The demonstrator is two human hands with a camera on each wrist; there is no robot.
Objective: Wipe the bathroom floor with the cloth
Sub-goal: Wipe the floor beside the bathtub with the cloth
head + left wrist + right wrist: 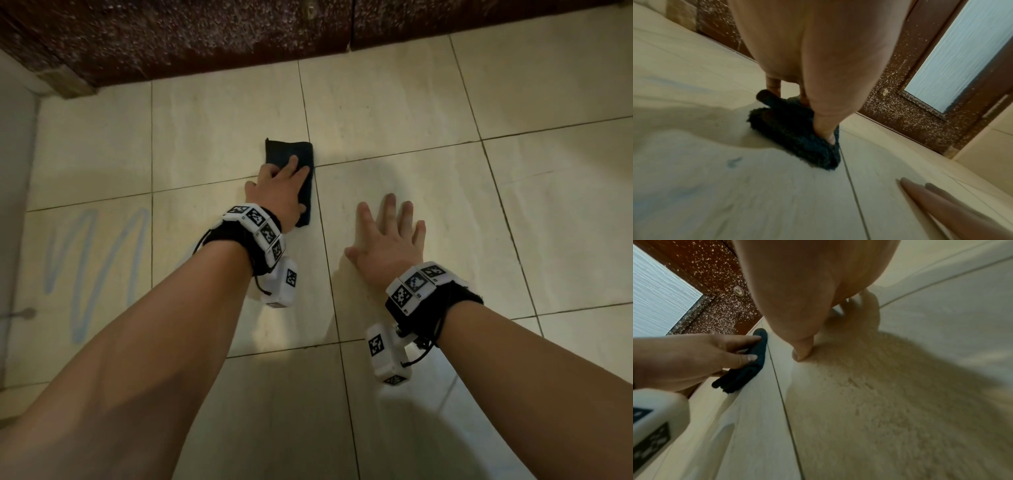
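blue squiggle marks [92, 270] sit at the left edge of the head frame, on the pale tile floor [548, 212]. i count one zigzag run of them, plus a small blue smear [733, 162] in the lower left of the left wrist view. likely miss: the wiping stays mid-frame and never gets to those marks, so that patch stays dirty.

left hand [279, 192], centre-left of the head frame, fingers spread and bent onto the cloth [291, 161], thumb at its near edge, pressing it flat to the tile. whether it's actually clamped or just pressed, cannot tell. one cloth, dark, folded into a thick pad, lying along a grout line [329, 260] in the upper middle of the frame, near the speckled brown door [205, 37] but not touching it. risk: the fold is loose at the near end in the left wrist view, so a hard push could make it bunch or unroll under the palm. pushing on up-frame could run it into the door bottom.

right hand [387, 240], centre-right, fingers apart and flat on bare tile, holding nothing, looks like a brace. if the tile is wet it could slide.

counts: two hands, two wrist rigs [260, 236], one cloth, one door with a frosted pane [962, 53].
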